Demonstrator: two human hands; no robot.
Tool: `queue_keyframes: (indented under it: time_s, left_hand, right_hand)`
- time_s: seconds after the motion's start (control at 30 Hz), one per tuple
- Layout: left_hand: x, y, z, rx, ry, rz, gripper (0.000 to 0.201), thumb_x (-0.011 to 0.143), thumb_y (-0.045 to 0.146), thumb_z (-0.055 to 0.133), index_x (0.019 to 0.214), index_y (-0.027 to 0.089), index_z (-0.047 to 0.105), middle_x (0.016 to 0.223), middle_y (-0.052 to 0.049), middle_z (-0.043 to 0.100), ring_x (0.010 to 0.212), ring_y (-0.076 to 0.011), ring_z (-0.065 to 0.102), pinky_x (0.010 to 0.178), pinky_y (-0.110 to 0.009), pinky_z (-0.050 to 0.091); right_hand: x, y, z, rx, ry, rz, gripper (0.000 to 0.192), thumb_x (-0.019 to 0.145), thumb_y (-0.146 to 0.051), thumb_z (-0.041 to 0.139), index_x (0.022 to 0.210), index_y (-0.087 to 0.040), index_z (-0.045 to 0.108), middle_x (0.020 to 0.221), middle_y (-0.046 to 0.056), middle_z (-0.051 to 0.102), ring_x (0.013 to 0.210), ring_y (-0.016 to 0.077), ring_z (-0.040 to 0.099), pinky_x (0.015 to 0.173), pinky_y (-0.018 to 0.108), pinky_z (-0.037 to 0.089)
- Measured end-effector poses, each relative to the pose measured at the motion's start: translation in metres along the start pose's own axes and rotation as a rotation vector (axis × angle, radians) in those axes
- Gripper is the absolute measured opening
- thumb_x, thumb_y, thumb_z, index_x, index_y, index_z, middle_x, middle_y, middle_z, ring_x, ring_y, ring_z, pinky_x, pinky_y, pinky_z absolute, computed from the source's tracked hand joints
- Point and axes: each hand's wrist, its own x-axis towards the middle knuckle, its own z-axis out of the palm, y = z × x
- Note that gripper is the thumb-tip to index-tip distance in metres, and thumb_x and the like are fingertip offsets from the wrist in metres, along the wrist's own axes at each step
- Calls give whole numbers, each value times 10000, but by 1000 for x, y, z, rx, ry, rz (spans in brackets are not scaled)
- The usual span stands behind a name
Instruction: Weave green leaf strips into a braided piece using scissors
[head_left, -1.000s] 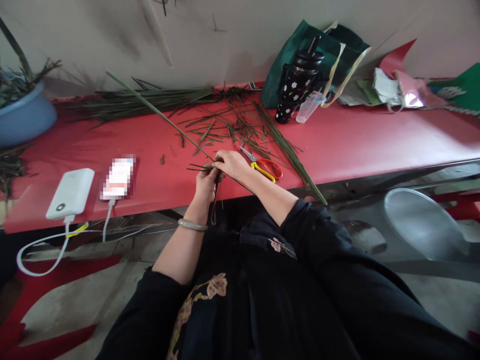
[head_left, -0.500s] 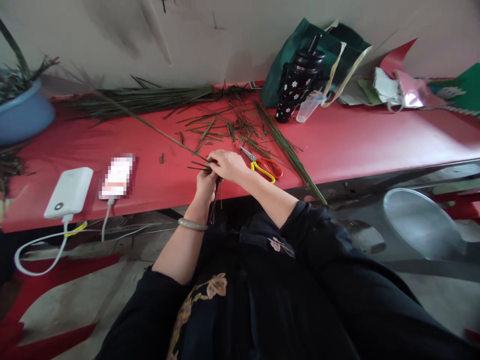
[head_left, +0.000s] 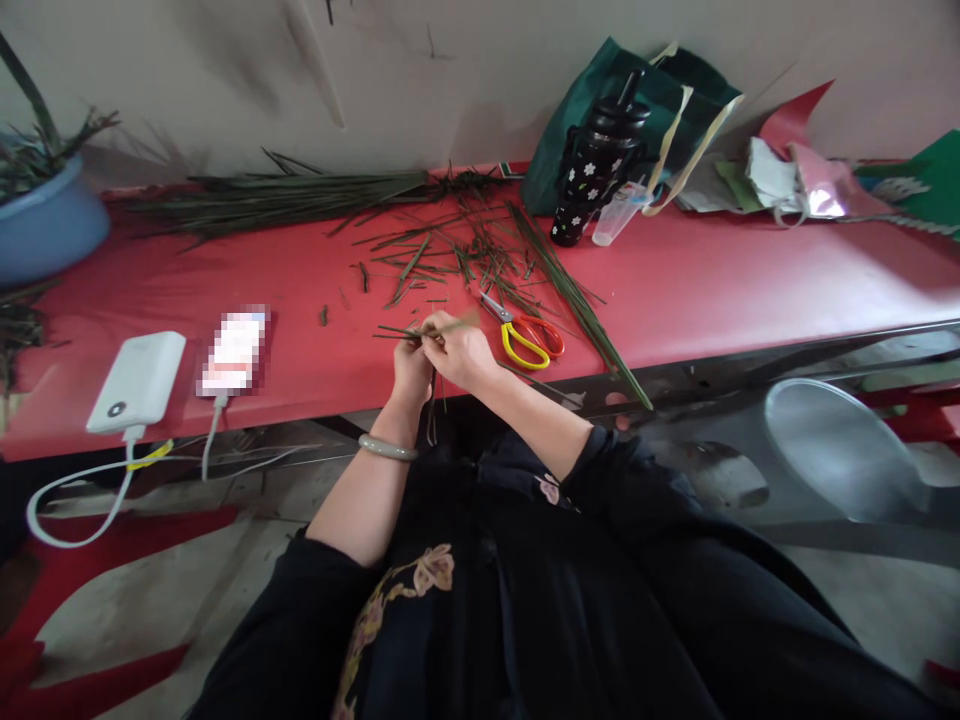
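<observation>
My left hand (head_left: 412, 367) and my right hand (head_left: 459, 347) meet at the front edge of the red table (head_left: 712, 280). Both pinch a small cluster of thin green leaf strips (head_left: 397, 333), whose ends stick out to the left and hang down below my fingers. A blurred strip lies across my right fingers. Yellow-and-orange scissors (head_left: 529, 339) rest just right of my right hand. Behind my hands lie scattered cut strips (head_left: 457, 255) and a long bundle of green leaves (head_left: 300, 195).
A white power bank (head_left: 137, 370) and a phone (head_left: 234, 350) lie at the left with cables hanging down. A blue basin (head_left: 45, 225) stands far left. A black flowered bottle (head_left: 592, 165), a green bag (head_left: 645, 100) and papers sit at the back right. A grey stool (head_left: 844, 450) stands lower right.
The long strip that reached up and left across the table has been drawn in and no longer stretches there. My right hand has shifted slightly toward me.
</observation>
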Motion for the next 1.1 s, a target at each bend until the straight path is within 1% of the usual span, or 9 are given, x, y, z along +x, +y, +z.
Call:
queue_keyframes:
  time_s: [0.1, 0.27, 0.43, 0.5, 0.63, 0.77, 0.87, 1.0, 1.1]
  left_hand:
    - [3, -1, -1, -97, 12, -16, 174, 545, 176, 681, 646, 144, 543, 597, 17, 565, 550, -83, 538, 563, -205, 425]
    - [9, -4, -4, -183, 81, -13, 217, 566, 210, 708, 708, 146, 555, 582, 42, 528, 538, -61, 511, 552, -193, 398]
    - [9, -5, -4, -176, 70, 7, 239, 577, 278, 724, 686, 142, 561, 536, 56, 494, 469, -48, 453, 474, -188, 353]
    - [8, -4, -5, -189, 57, -8, 257, 575, 302, 729, 693, 143, 566, 528, 58, 487, 445, -48, 440, 449, -191, 344]
    - [8, -1, -8, -217, 23, -74, 263, 580, 305, 732, 728, 140, 591, 516, 52, 489, 428, -53, 437, 424, -190, 331]
    - [6, 4, -9, -228, -26, -116, 218, 614, 273, 716, 735, 123, 614, 512, 37, 497, 430, -50, 441, 408, -178, 315]
    - [5, 6, -11, -214, -57, -164, 196, 627, 266, 706, 724, 117, 623, 517, 22, 508, 428, -53, 446, 394, -174, 307]
    - [4, 6, -13, -180, -128, -173, 217, 605, 277, 719, 706, 108, 628, 535, 8, 524, 422, -51, 441, 382, -175, 296]
    - [4, 5, -12, -158, -128, -178, 226, 584, 277, 729, 695, 112, 620, 517, 17, 512, 395, -43, 424, 361, -173, 267]
  right_hand:
    - [-13, 6, 9, 223, 71, 28, 186, 819, -298, 422, 937, -194, 521, 997, 28, 602, 880, 124, 568, 766, 232, 436]
    - [-30, 18, 33, 706, 236, 243, 244, 809, -372, 429, 917, -182, 538, 908, 23, 613, 829, 111, 583, 727, 230, 470]
    - [-34, 20, 42, 1051, 304, 394, 216, 733, -337, 537, 867, -175, 583, 797, 10, 619, 698, 100, 584, 586, 199, 469]
    - [-30, 19, 40, 1156, 312, 506, 176, 725, -306, 544, 834, -171, 573, 742, -2, 609, 616, 86, 569, 524, 186, 452]
    - [-18, 20, 36, 1304, 211, 712, 105, 745, -267, 523, 785, -171, 541, 685, -20, 598, 517, 63, 534, 471, 174, 428]
    - [-8, 24, 34, 1365, 227, 743, 52, 744, -212, 531, 784, -180, 524, 630, -54, 565, 469, 45, 503, 449, 159, 409]
    - [1, 28, 32, 1325, 232, 727, 82, 735, -178, 531, 815, -182, 515, 599, -75, 525, 434, 31, 464, 424, 144, 377]
    - [14, 35, 31, 1055, 201, 591, 230, 736, -172, 505, 965, -181, 519, 573, -88, 500, 416, 24, 408, 425, 135, 351]
    - [23, 42, 32, 833, 191, 494, 370, 723, -172, 503, 1092, -171, 483, 632, -65, 558, 487, 46, 474, 499, 158, 405]
